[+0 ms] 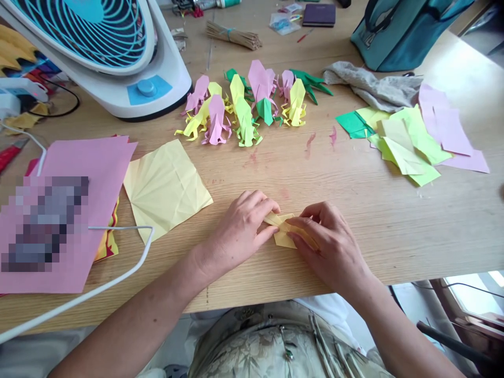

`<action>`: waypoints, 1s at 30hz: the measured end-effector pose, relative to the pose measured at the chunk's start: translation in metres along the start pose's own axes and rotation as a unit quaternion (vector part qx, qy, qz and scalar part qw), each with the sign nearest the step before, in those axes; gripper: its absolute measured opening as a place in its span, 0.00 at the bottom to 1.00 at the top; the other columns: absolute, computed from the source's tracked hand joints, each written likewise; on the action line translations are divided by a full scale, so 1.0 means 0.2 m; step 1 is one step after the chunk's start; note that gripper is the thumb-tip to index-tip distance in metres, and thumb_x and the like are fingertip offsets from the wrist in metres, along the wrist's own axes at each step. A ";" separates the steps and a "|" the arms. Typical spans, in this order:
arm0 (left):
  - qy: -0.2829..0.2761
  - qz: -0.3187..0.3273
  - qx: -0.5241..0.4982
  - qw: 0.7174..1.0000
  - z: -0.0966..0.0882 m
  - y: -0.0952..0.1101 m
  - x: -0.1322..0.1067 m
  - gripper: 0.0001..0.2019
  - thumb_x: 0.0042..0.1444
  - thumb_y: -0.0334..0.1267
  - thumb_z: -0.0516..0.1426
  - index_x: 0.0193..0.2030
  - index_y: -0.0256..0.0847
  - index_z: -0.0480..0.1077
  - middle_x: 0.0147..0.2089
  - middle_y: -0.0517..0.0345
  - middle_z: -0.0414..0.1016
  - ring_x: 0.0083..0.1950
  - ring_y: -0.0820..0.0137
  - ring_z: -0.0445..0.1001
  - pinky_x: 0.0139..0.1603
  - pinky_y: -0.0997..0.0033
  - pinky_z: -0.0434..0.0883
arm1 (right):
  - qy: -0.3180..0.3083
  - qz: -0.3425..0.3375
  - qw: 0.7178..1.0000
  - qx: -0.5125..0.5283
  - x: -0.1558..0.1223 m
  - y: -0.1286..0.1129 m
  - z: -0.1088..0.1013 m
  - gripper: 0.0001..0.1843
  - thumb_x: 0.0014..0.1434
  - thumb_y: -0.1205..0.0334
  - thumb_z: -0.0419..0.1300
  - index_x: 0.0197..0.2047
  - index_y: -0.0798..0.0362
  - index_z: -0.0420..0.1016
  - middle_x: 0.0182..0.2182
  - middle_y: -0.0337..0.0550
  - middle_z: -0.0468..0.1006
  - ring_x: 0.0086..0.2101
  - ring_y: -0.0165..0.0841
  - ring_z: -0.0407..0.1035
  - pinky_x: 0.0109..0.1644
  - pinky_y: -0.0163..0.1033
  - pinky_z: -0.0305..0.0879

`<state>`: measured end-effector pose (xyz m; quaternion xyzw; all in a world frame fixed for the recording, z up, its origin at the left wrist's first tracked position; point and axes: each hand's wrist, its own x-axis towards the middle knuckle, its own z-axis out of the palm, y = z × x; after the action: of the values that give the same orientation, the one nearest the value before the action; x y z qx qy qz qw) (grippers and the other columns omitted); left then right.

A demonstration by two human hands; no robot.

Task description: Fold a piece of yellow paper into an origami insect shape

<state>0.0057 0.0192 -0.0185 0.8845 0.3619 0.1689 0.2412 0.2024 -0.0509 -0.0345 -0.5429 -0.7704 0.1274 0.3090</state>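
Observation:
Near the front edge of the table, a small folded piece of yellow paper is held between my two hands. My left hand pinches its left part between thumb and fingers. From the other side, my right hand grips the paper with thumb and index finger, covering much of its right part. A larger creased sheet of pale yellow paper lies flat to the left. Beyond the hands stand several folded paper figures in pink, yellow and green.
A white and blue fan stands at the back left. Pink paper with a blurred-out object and a white cable lies at left. Loose coloured paper pieces, a grey cloth and a teal bag are at right.

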 end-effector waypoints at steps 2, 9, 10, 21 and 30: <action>-0.004 -0.003 -0.002 1.000 0.00 -0.01 0.00 0.09 0.59 0.33 0.62 0.45 0.41 0.68 0.46 0.55 0.71 0.52 0.62 0.69 0.53 0.61 0.67 | -0.010 0.004 1.000 0.011 0.00 0.00 0.00 0.09 0.64 0.69 0.57 0.46 0.54 0.76 0.39 0.47 0.70 0.38 0.35 0.66 0.41 0.42 0.65; -0.007 -0.019 -0.027 0.999 -0.03 -0.01 0.00 0.07 0.58 0.28 0.61 0.41 0.41 0.68 0.43 0.59 0.70 0.49 0.66 0.70 0.50 0.67 0.67 | -0.036 0.003 0.999 0.022 0.01 -0.01 0.01 0.11 0.66 0.69 0.54 0.48 0.52 0.75 0.38 0.47 0.73 0.37 0.35 0.67 0.40 0.42 0.64; -0.010 -0.020 -0.029 0.999 -0.03 -0.01 0.01 0.06 0.59 0.28 0.60 0.39 0.41 0.67 0.42 0.60 0.70 0.47 0.68 0.71 0.49 0.68 0.67 | -0.037 -0.002 0.999 0.017 0.01 -0.01 0.01 0.10 0.67 0.69 0.54 0.47 0.51 0.75 0.38 0.47 0.73 0.36 0.34 0.67 0.40 0.41 0.63; -0.033 0.072 0.025 0.997 -0.04 -0.05 0.00 0.05 0.64 0.29 0.55 0.40 0.39 0.71 0.40 0.55 0.69 0.46 0.67 0.69 0.46 0.69 0.67 | -0.046 0.004 0.998 -0.050 0.02 -0.06 0.03 0.09 0.67 0.68 0.53 0.38 0.52 0.73 0.35 0.45 0.74 0.35 0.34 0.68 0.39 0.41 0.57; -0.047 0.111 -0.011 0.993 -0.06 -0.10 -0.01 0.08 0.67 0.31 0.52 0.42 0.40 0.73 0.41 0.54 0.73 0.44 0.69 0.71 0.47 0.69 0.67 | -0.053 -0.047 0.996 -0.059 -0.02 -0.07 0.00 0.10 0.67 0.71 0.52 0.38 0.53 0.73 0.35 0.46 0.74 0.34 0.34 0.66 0.38 0.42 0.58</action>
<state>-0.0133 0.0335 -0.0210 0.9235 0.2481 0.1566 0.2472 0.1926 -0.0584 -0.0292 -0.5158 -0.8167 0.0954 0.2407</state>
